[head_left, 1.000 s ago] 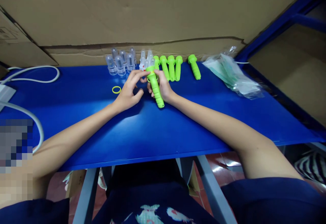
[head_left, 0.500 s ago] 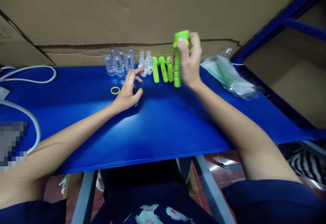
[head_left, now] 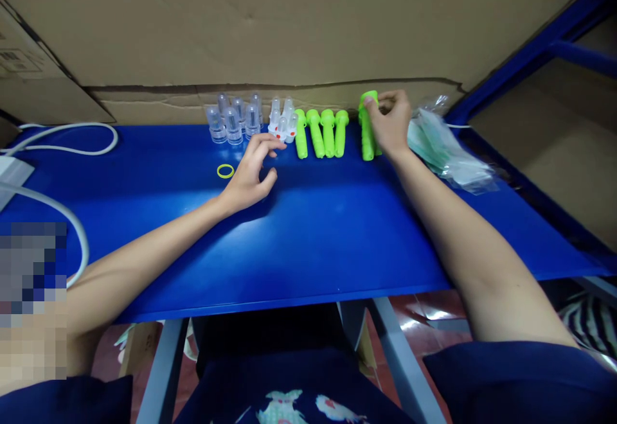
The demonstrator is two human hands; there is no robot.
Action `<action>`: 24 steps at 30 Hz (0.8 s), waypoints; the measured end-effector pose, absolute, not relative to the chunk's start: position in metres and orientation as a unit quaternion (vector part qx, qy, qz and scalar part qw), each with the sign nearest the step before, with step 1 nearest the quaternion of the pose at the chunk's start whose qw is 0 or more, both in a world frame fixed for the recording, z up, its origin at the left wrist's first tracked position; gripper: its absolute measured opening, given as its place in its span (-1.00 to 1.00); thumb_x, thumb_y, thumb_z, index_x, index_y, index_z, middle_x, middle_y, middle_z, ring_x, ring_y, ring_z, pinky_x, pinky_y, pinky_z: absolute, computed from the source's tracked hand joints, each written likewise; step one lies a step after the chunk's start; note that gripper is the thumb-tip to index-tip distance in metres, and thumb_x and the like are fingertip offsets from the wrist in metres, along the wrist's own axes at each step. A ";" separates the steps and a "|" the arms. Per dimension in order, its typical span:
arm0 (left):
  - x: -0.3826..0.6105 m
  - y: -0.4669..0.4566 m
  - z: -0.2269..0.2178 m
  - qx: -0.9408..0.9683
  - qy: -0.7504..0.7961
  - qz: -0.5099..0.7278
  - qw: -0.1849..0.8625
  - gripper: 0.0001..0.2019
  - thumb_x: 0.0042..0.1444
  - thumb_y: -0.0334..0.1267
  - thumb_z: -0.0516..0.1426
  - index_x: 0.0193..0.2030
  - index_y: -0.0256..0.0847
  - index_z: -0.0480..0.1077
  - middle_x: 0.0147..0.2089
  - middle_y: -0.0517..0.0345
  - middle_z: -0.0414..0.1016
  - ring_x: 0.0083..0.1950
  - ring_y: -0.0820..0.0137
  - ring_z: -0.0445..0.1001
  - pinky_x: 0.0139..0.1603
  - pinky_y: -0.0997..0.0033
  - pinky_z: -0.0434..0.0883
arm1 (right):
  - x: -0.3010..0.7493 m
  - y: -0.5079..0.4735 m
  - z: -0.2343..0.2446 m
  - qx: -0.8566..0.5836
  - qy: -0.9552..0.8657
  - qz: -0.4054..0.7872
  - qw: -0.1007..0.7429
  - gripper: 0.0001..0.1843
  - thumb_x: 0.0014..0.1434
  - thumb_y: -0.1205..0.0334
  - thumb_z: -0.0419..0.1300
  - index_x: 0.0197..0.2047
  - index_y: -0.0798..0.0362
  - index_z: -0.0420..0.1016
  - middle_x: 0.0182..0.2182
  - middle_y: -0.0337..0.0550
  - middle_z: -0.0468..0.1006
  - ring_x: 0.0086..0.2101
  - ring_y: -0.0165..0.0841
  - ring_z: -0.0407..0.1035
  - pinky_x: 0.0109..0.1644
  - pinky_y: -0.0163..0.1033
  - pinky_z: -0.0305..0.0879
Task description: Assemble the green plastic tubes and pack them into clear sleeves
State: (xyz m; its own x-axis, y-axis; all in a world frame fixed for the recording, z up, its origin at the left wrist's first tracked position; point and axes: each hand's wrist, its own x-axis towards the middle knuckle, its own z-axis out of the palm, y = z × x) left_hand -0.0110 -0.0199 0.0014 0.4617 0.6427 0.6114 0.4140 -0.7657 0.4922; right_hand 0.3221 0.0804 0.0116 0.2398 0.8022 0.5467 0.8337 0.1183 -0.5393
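Background: brown cardboard sheet (head_left: 289, 26), creased, behind a glossy blue surface (head_left: 308, 244).

Item, green handle (head_left: 367, 122): ribbed, wider at the top; at the rear right of the surface, held in the right grip (head_left: 380, 106), thumb on the near face and fingers behind. Whether its lower end meets the surface cannot be told. A green piece (head_left: 378, 150), mostly hidden, shows past its lower right side.

Handling, by judgement: light, stiff moulded plastic, hard to damage; smooth skin may slide a little, though the ribs should help. Best held around the upper body, just below the wide end.

Item, left grip (head_left: 260, 170): empty, fingers loosely curled, thumb apart, just in front of the small clear caps (head_left: 284, 122), which bear red marks; contact uncertain.

Also listed: four green handles (head_left: 315, 133) side by side; larger clear caps (head_left: 234, 125), upright, left of the small ones; yellow ring (head_left: 225, 171), lying flat beside the left grip; clear plastic packet (head_left: 443, 148), far right.
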 end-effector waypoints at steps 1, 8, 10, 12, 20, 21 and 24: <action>-0.011 -0.021 0.003 0.844 0.317 0.410 0.134 -0.54 0.11 -0.51 0.08 0.16 -0.17 0.31 0.22 -0.10 0.33 0.10 0.26 0.45 0.08 0.15 0.50 | 0.321 0.079 0.012 -0.675 -0.605 -0.023 0.421 -0.55 0.40 -0.17 -0.02 0.08 -0.01 0.33 -0.04 0.07 0.58 -0.04 -0.16 0.52 0.06 0.01 0.44; -0.035 -0.004 0.038 0.848 0.358 0.368 0.134 -0.70 0.15 -0.42 0.06 0.01 -0.24 0.44 -0.02 -0.03 0.54 -0.04 0.32 0.50 0.03 0.25 0.47 | 0.313 0.071 0.014 -0.702 -0.619 -0.025 0.352 -0.34 0.37 -0.30 -0.02 0.17 0.14 0.31 0.00 0.21 0.52 -0.01 -0.07 0.48 0.04 0.03 0.39; -0.050 0.007 0.048 0.840 0.389 0.337 0.171 -0.71 0.15 -0.37 0.06 -0.02 -0.28 0.47 -0.20 0.02 0.57 -0.18 0.37 0.50 -0.07 0.34 0.46 | 0.312 0.070 0.014 -0.702 -0.620 -0.017 0.349 -0.36 0.37 -0.27 0.01 0.17 0.15 0.31 0.01 0.22 0.52 -0.01 -0.07 0.48 0.05 0.02 0.37; -0.064 0.016 0.055 0.838 0.413 0.301 0.191 -0.73 0.11 -0.32 0.07 -0.10 -0.30 0.51 -0.32 0.08 0.55 -0.29 0.41 0.47 -0.14 0.39 0.44 | 0.312 0.069 0.013 -0.701 -0.622 -0.011 0.348 -0.40 0.37 -0.21 0.04 0.16 0.16 0.32 0.01 0.22 0.52 -0.01 -0.08 0.47 0.08 0.01 0.36; -0.094 0.036 0.058 0.853 0.437 0.137 0.252 -0.68 -0.07 -0.20 0.17 -0.18 -0.29 0.55 -0.32 0.07 0.59 -0.34 0.43 0.47 -0.27 0.46 0.41 | 0.314 0.068 0.017 -0.700 -0.650 -0.035 0.295 -0.62 0.38 0.03 0.01 0.08 0.10 0.40 0.02 0.20 0.55 0.05 -0.03 0.44 0.19 0.10 0.30; -0.095 0.036 0.058 0.856 0.435 0.115 0.254 -0.67 -0.09 -0.18 0.18 -0.18 -0.28 0.56 -0.32 0.09 0.59 -0.34 0.43 0.47 -0.27 0.46 0.40 | 0.313 0.067 0.020 -0.703 -0.648 -0.040 0.289 -0.63 0.38 0.04 0.00 0.07 0.09 0.41 0.01 0.20 0.55 0.06 -0.03 0.43 0.18 0.10 0.31; -0.097 0.037 0.059 0.864 0.431 0.066 0.250 -0.64 -0.11 -0.16 0.18 -0.16 -0.26 0.58 -0.37 0.13 0.56 -0.36 0.43 0.46 -0.29 0.48 0.39 | 0.308 0.061 0.026 -0.726 -0.631 -0.049 0.269 -0.61 0.37 0.00 0.01 0.06 0.09 0.41 -0.06 0.21 0.55 0.05 0.03 0.43 0.14 0.14 0.33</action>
